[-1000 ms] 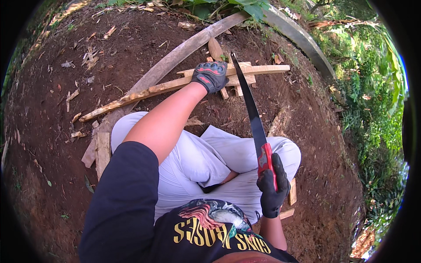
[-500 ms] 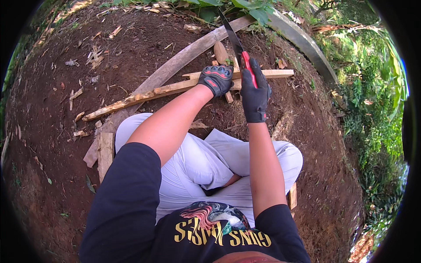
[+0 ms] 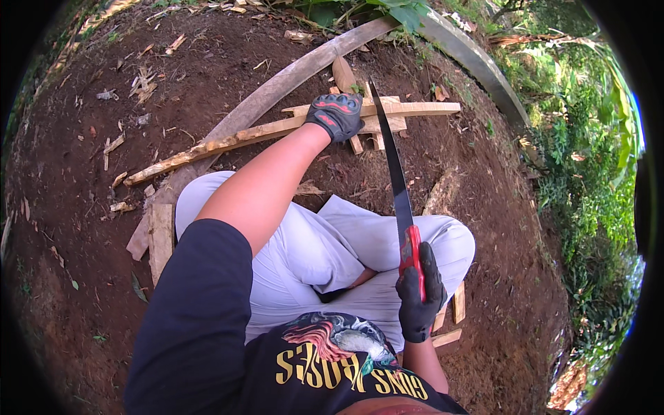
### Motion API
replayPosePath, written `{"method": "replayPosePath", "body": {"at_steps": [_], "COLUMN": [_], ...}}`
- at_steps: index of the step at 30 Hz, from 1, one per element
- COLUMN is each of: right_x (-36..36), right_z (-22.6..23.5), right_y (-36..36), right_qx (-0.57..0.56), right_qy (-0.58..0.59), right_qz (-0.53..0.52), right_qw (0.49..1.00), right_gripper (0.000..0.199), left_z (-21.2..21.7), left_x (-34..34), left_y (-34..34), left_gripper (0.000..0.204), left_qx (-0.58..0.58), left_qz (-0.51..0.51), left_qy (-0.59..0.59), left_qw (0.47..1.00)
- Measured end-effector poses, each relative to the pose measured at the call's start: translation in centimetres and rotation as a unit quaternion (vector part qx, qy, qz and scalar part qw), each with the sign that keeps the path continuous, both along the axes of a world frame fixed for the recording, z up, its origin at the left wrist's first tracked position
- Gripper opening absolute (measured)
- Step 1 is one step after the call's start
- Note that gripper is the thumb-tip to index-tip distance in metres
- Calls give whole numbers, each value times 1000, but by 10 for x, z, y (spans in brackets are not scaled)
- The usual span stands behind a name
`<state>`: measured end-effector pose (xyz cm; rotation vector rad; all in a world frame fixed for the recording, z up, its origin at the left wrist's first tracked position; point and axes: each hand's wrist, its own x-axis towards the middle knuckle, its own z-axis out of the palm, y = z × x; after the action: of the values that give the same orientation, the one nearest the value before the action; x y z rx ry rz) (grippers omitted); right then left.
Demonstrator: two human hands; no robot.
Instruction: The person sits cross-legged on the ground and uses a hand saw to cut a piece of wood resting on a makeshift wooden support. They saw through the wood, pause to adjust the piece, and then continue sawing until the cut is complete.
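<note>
My right hand (image 3: 420, 308), in a black glove, is wrapped round the red handle of a hand saw (image 3: 397, 176) above my right thigh. The saw's long dark blade points away from me, its tip over the crossed wood pieces. My left hand (image 3: 336, 119), in a black glove with red marks, is closed on a long, narrow wooden strip (image 3: 235, 144) lying crosswise before me. Its fingertips are partly hidden. Beside that hand, shorter wood pieces (image 3: 387, 124) lie across and under the strip. A pointed wooden stake (image 3: 342, 73) lies just beyond.
A long weathered board (image 3: 277, 84) curves across the soil behind the work. Wood chips (image 3: 143, 86) litter the brown ground. A flat offcut (image 3: 162, 238) is by my left knee, and more offcuts (image 3: 459, 303) are by my right. Green plants (image 3: 588, 200) grow at the right.
My right hand has drawn the saw back toward my body, so its blade now crosses the wood pieces. My left hand stays on the strip, which has shifted slightly left.
</note>
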<state>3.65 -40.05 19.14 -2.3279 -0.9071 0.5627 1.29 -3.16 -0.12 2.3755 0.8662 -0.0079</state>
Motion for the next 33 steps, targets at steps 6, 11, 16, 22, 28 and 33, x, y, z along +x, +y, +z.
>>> {"method": "replayPosePath", "body": {"at_steps": [6,11,16,22,28,33], "right_x": [8,51,78,54,7,-15], "right_z": [-12,-80,-130,-107,-27,23], "right_y": [25,164,247,185,33,2], "right_qx": [23,126,179,133,-2,-2], "right_qy": [-33,40,-65,23,-22,20], "right_qz": [19,-8,55,-3,34,-23], "right_qw": [999,991,980,991,999,1000], "right_gripper": [54,49,50,48,52,52], "left_z": [-2,-7,-6,-10,1,4], "left_x": [-4,-1,3,-2,-5,-2], "left_y": [1,1,2,7,6,4], "left_gripper": [45,41,39,46,50,47], "left_qx": [4,13,-18,0,-1,-6], "left_qz": [-8,-11,-10,-25,-29,-28], "left_qy": [-2,-8,-1,14,25,19], "left_qw": [1000,1000,1000,1000,999,999]}}
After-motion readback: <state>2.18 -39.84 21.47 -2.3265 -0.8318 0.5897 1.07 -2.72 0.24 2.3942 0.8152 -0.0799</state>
